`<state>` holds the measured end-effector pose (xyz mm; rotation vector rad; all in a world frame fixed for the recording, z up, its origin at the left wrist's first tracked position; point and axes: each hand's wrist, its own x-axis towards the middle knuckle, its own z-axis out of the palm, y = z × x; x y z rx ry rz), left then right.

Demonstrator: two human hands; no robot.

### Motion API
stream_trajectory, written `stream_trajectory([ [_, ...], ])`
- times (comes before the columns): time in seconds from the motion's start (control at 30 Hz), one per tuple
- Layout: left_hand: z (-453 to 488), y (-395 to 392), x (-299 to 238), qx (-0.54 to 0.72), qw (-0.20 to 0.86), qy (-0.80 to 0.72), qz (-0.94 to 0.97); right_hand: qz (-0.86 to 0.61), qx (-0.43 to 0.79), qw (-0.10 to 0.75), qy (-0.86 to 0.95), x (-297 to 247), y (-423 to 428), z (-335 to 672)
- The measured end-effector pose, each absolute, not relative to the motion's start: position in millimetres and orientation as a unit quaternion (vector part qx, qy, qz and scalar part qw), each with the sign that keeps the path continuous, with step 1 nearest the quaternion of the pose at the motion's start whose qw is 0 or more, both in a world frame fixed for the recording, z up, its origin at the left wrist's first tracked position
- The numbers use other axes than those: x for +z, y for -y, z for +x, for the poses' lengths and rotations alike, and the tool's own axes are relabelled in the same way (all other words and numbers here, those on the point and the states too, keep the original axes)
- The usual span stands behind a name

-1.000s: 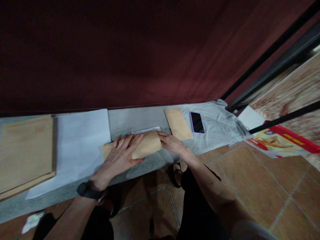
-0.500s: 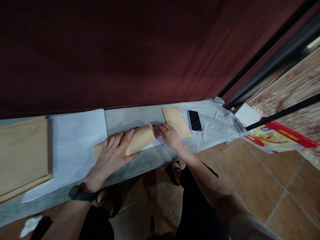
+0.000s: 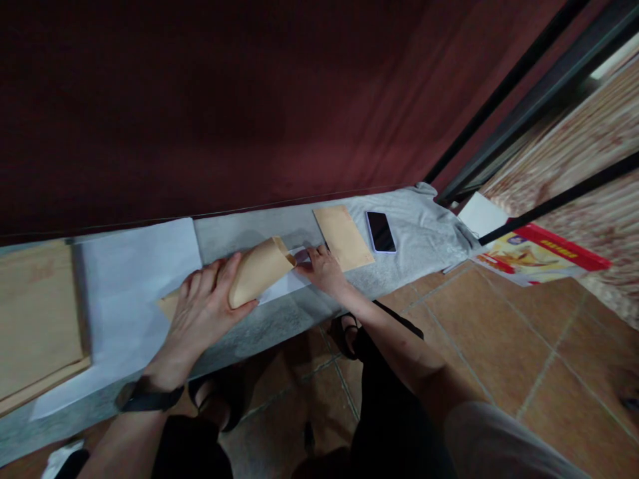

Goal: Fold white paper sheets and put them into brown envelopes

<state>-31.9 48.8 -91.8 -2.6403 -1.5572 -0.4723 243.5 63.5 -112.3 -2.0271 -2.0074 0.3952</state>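
Note:
A brown paper envelope lies on a grey ledge, bowed open at its right end. My left hand is wrapped over its left part, fingers curled round it. My right hand pinches the end of a folded white sheet that sticks out under the envelope's mouth. A black band is on my left wrist.
A second brown envelope and a dark phone lie to the right on a grey cloth. White paper sheets and a brown board lie to the left. Printed flyers lie on the tiled floor.
The envelope's right end has lifted and bowed open. The white sheet shows below it and my right hand has shifted to its end. The view has swung a little.

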Motion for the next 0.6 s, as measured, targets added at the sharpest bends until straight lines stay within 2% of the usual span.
stream_trajectory([
  [0.37, -31.3, -46.7, -89.8, -0.148, 0.011, 0.503, -0.852, -0.738, 0.174, 0.107, 0.643, -106.0, -68.9, 232.7],
  [0.6, -32.8, -46.3, -94.4, -0.156, 0.008, 0.499, -0.853, -0.726, 0.192, 0.143, 0.645, -109.1, -76.3, 246.4],
])
